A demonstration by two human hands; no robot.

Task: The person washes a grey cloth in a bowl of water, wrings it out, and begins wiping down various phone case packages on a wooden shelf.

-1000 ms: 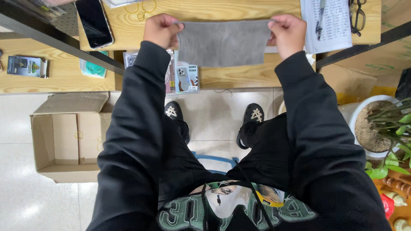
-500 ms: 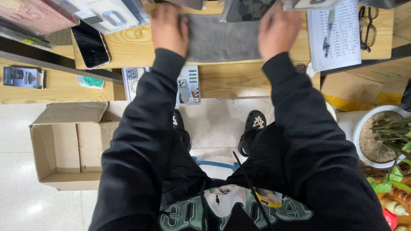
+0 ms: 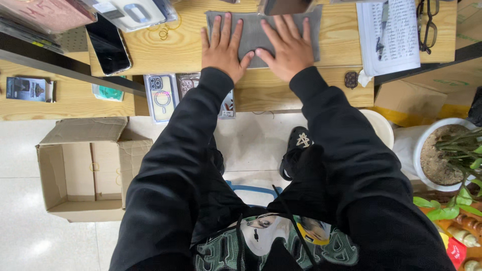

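Grey cloth (image 3: 249,31), one, on wooden desk (image 3: 170,52); left hand (image 3: 224,46), right hand (image 3: 287,46) flat, released.

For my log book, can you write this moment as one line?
left hand: flat on grey cloth | right hand: flat on cloth | cloth: spread on wooden desk

Much of the grey cloth (image 3: 257,36) was covered by the left hand (image 3: 223,46) and the right hand (image 3: 285,47), pressed flat on it, and its far edge was partly masked by a dark object (image 3: 285,6) cut off at the frame's top. The pink item (image 3: 47,12) at far left and the eyeglasses (image 3: 428,24) at far right were cropped by the frame. The handwriting on the paper sheet (image 3: 394,35) was too small to be read.
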